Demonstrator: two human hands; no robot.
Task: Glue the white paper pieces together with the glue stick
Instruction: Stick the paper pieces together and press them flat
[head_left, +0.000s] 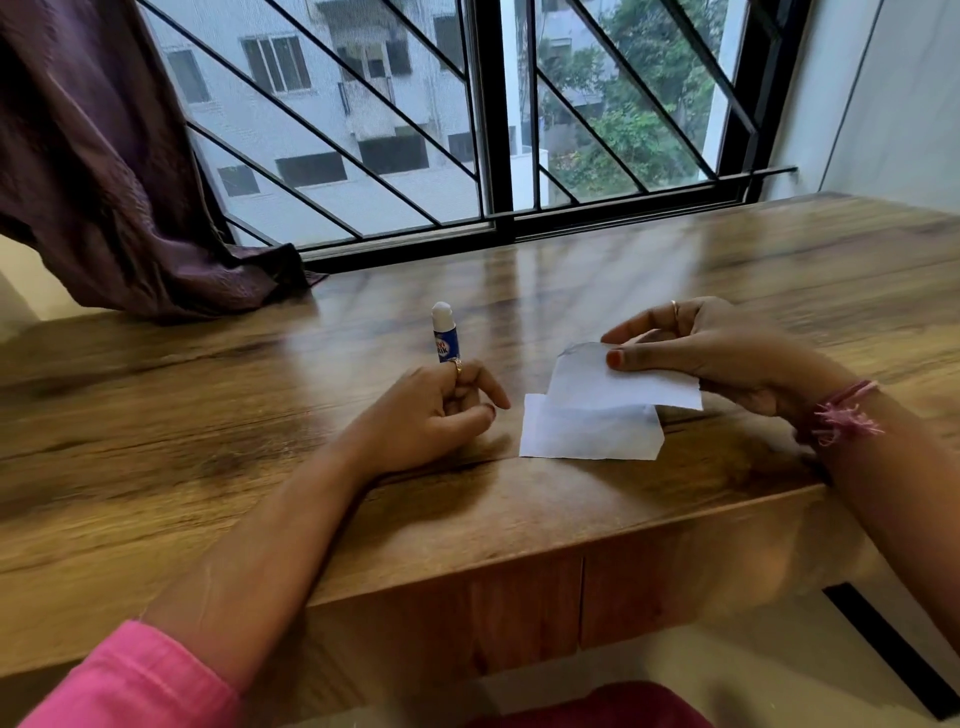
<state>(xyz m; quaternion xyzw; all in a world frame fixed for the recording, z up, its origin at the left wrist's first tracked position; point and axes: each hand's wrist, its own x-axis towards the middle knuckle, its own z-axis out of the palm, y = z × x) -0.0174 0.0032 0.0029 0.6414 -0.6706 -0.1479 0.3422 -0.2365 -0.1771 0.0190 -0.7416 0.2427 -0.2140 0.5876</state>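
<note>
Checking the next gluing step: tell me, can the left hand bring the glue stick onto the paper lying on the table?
Probably yes: the left hand holds the glue stick beside the lower paper, nothing between; the right hand's lifted piece overhangs only its far edge.

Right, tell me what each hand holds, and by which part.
Left hand: glue stick, gripped at its lower end, tip up. Right hand: upper paper piece, pinched at its top edge.

A left hand holds an upright, uncapped glue stick on a wooden bench. The right hand pinches one white paper piece above another paper piece.
</note>
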